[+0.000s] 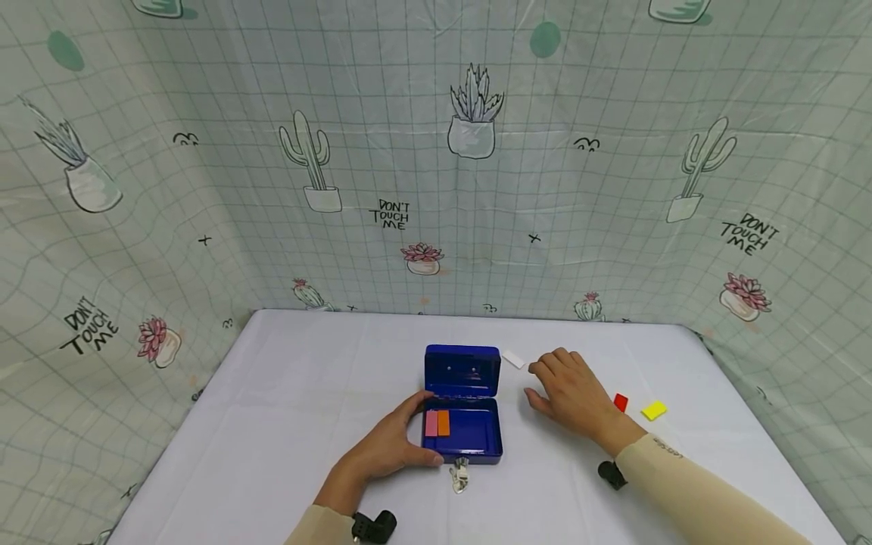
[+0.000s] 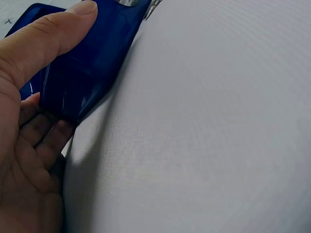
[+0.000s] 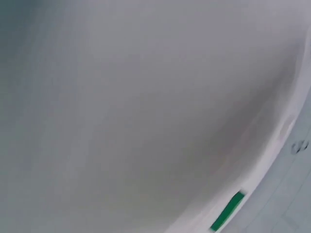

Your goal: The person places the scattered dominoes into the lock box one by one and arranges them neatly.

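Note:
A blue metal box (image 1: 481, 446) lies open on the white table, its lid (image 1: 462, 371) tilted up at the back. Inside, at the left, a pink block (image 1: 431, 424) lies beside an orange block (image 1: 443, 423). My left hand (image 1: 384, 446) grips the box's left side, the thumb (image 2: 73, 24) against the front wall and the fingers round toward the back. To the right of the box my right hand (image 1: 568, 390) hovers over the table, fingers loosely bent and thumb apart, with nothing visible between them. Beyond its fingertips lies a white block (image 1: 513, 359).
A red block (image 1: 621, 402) and a yellow block (image 1: 654, 410) lie right of the right wrist. A green block (image 3: 227, 211) shows only in the right wrist view. Keys (image 1: 459, 478) hang from the lock at the box's front. Patterned cloth (image 1: 436, 166) rises behind the table.

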A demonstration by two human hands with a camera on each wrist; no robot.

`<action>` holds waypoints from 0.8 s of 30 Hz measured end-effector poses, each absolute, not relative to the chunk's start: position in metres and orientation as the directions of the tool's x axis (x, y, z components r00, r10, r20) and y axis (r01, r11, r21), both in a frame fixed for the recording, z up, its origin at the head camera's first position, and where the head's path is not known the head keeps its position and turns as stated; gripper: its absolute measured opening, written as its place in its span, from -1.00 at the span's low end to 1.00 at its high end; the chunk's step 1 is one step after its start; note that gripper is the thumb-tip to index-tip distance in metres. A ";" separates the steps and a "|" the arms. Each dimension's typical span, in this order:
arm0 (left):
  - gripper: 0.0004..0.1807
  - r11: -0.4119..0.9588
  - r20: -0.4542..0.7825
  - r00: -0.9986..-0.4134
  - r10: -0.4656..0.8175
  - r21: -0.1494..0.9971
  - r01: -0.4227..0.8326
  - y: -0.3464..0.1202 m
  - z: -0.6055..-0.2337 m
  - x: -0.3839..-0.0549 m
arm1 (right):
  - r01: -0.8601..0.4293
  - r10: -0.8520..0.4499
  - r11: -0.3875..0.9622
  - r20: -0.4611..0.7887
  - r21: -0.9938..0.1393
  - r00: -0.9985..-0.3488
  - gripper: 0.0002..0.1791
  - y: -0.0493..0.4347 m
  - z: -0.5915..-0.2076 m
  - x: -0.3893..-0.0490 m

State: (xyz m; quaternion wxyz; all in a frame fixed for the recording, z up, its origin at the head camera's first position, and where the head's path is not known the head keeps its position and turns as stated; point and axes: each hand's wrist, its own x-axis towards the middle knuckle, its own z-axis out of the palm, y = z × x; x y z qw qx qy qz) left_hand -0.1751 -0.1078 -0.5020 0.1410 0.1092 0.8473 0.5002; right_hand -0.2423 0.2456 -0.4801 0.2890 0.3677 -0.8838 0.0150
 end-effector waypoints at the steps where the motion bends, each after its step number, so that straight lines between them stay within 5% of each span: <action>1: 0.21 0.476 -0.132 -0.936 0.325 0.878 0.042 -0.108 -0.502 -0.175 | -0.646 -0.629 0.741 0.525 0.181 -0.574 -0.64 0.251 -0.482 -0.245; 6: 0.20 0.485 -0.143 -0.937 0.319 0.874 0.031 -0.108 -0.502 -0.174 | -0.587 -0.577 0.792 0.519 0.169 -0.630 -0.62 0.275 -0.486 -0.254; 15: 0.21 0.494 -0.150 -0.938 0.313 0.869 0.026 -0.108 -0.501 -0.175 | -0.417 -0.426 0.903 0.319 0.101 -0.847 -0.49 0.307 -0.484 -0.266; 24: 0.21 0.488 -0.159 -0.938 0.307 0.873 0.011 -0.108 -0.500 -0.174 | -0.377 -0.402 0.915 0.236 0.142 -0.885 -0.42 0.319 -0.490 -0.277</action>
